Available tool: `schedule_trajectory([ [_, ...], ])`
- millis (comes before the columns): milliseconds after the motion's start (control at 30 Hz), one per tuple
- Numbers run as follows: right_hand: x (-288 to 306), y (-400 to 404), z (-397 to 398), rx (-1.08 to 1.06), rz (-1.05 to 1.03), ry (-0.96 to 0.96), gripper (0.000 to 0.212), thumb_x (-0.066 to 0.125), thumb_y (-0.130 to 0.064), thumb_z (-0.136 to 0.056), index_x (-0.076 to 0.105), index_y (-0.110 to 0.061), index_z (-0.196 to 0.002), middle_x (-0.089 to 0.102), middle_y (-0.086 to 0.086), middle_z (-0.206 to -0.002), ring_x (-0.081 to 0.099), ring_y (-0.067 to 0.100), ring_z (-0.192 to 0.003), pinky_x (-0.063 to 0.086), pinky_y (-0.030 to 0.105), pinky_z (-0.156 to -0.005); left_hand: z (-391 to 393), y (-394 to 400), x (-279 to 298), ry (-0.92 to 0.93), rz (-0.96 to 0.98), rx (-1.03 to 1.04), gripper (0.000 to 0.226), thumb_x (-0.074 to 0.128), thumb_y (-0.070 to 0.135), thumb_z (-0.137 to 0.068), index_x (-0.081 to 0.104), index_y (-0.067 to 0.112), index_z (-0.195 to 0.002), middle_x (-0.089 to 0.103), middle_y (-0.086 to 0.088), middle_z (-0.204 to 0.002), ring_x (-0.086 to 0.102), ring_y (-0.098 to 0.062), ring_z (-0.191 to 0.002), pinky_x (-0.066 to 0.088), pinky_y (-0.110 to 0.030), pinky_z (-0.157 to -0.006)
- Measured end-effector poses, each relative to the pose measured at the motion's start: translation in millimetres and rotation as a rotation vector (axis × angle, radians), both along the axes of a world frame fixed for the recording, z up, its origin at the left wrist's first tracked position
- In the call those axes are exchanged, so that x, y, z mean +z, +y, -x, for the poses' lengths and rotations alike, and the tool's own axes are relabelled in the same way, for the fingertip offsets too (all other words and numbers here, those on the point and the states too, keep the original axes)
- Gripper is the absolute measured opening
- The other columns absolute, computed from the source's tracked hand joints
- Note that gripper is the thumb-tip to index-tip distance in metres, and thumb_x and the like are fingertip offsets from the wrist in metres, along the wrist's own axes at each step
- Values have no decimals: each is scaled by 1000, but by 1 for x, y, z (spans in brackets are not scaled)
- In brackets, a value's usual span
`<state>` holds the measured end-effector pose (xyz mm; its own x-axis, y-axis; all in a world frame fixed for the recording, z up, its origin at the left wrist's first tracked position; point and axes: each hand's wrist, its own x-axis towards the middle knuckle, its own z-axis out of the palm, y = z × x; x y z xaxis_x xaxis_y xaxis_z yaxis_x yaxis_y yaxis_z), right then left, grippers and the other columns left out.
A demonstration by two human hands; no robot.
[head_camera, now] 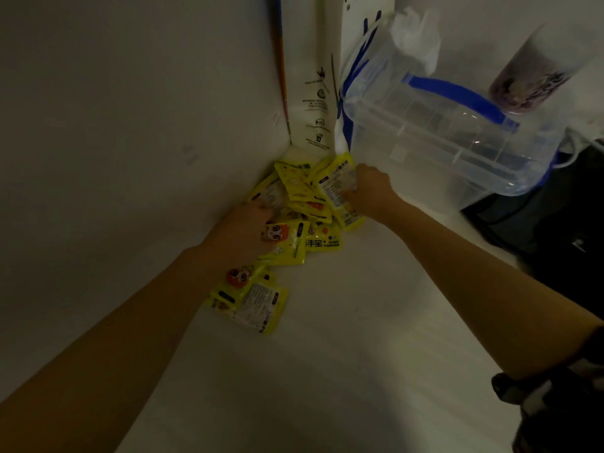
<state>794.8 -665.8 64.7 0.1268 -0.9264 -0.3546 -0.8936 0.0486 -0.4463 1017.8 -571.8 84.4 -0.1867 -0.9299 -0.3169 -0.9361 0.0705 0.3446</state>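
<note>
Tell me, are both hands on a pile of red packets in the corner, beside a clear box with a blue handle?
Not red: the head view shows yellow packets. The left hand and right hand are on them in the corner, beside the clear box with its blue handle.

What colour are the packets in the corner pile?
Yellow packets, some with an orange cartoon face; the head view shows it best.

Dim, yellowish light; soft focus, wide-angle warp at edges.
</note>
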Motion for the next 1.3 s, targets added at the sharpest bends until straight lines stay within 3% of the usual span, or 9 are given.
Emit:
schedule_trajectory([
  [133, 1, 14, 10, -81, 7, -11, 39, 59, -21, -86, 49, -2, -119, 48, 21, -122, 49, 37, -114, 45, 45, -96, 4, 15, 5, 31, 65, -3, 30, 72, 26, -81, 64, 7, -102, 58, -10, -112, 56, -28, -101, 42, -30, -77],
  [267, 7, 35, 21, -131, 39, -84, 34, 55, -10, -87, 49, 4, -117, 47, 23, -122, 52, 37, -107, 38, 27, -73, 9, 36, 7, 66, 139, 11, 26, 70, 26, -84, 67, 7, -102, 59, -9, -112, 57, -27, -100, 46, -34, -78],
  [400, 11, 63, 34, -214, -17, -139, 32, 57, -11, -86, 50, 2, -114, 53, 22, -121, 56, 35, -104, 36, 27, -66, 20, 59, 10, 28, 121, 31, 24, 69, 28, -84, 63, 7, -95, 54, -5, -103, 52, -20, -83, 39, -32, -65],
  [533, 17, 103, 46, -273, -90, -207, 30, 58, -13, -87, 51, 1, -113, 58, 18, -114, 58, 33, -102, 37, 27, -55, 26, 91, 9, 175, 107, 112, 27, 73, 29, -81, 61, 4, -82, 50, -6, -91, 52, -25, -78, 39, -36, -63],
  [700, 21, 160, 57, -370, -98, -315, 30, 63, -17, -86, 53, -2, -110, 61, 16, -110, 60, 35, -98, 53, 42, -76, 33, 138, 16, 417, 12, 484, 30, 84, 24, -68, 55, 15, -73, 50, 3, -72, 49, -16, -67, 38, -24, -56],
  [833, 28, 211, 66, -436, -119, -408, 31, 65, -19, -85, 54, -8, -112, 60, 8, -105, 61, 28, -92, 54, 40, -75, 45, 186, 24, 606, -75, 701, 21, 82, 18, -72, 68, 8, -84, 67, -6, -79, 60, -17, -70, 52, -35, -64],
  [1000, 38, 281, 78, -557, -143, -514, 35, 68, -22, -80, 56, -14, -112, 65, 9, -110, 66, 28, -97, 58, 49, -79, 65, 247, 34, 808, -185, 886, 18, 78, 16, -76, 72, 9, -91, 73, -14, -86, 67, -24, -76, 56, -45, -71],
  [1167, 38, 357, 85, -644, -151, -530, 48, 64, -45, -62, 56, -22, -104, 66, 3, -106, 67, 27, -95, 58, 50, -77, 80, 305, 38, 953, -232, 1001, 10, 75, 13, -78, 73, 11, -87, 74, -13, -81, 70, -31, -77, 57, -54, -76],
  [1300, 44, 416, 79, -697, -124, -502, 34, 69, -29, -75, 56, -17, -105, 66, 6, -104, 66, 27, -94, 57, 51, -78, 76, 346, 33, 1087, -313, 1061, 17, 76, 12, -77, 73, 13, -94, 75, -15, -91, 70, -36, -87, 57, -54, -77],
])
